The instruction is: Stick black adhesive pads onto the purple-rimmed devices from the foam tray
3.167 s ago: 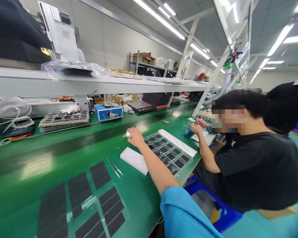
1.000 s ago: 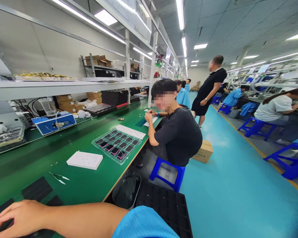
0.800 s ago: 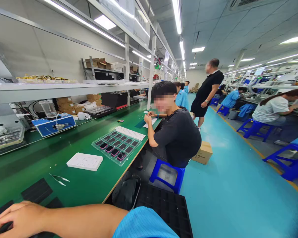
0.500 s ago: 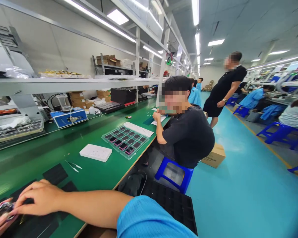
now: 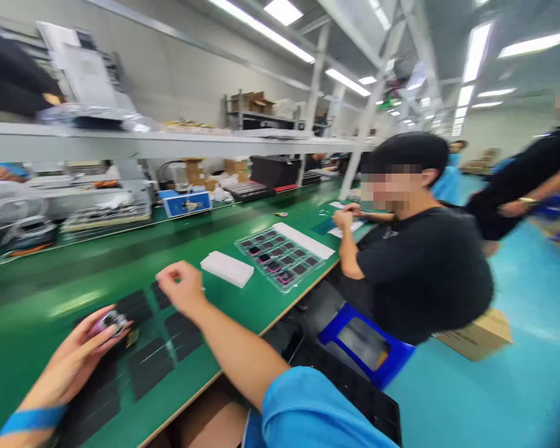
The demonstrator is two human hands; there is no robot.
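Observation:
My left hand [image 5: 77, 361] is at the lower left, fingers closed round a small pink and silver device [image 5: 109, 321] held just above the dark foam pads [image 5: 152, 364] on the green bench. My right hand [image 5: 182, 287] hovers over the bench a little further out, fingers curled together in a loose pinch; whether it holds anything is hidden. A white flat box [image 5: 227, 269] lies just beyond it, and past that a clear tray [image 5: 284, 256] holds several dark and pink parts.
A seated person in a black shirt [image 5: 424, 267] works at the bench on a blue stool [image 5: 364, 342]. A blue box device [image 5: 185, 203], a fan [image 5: 14, 211] and trays stand under the white shelf [image 5: 121, 143]. A cardboard box [image 5: 480, 333] sits on the teal floor.
The view has swung left toward the bench. My right hand lifted off the foam pads and moved outward. My left hand with the pink device has come fully into view.

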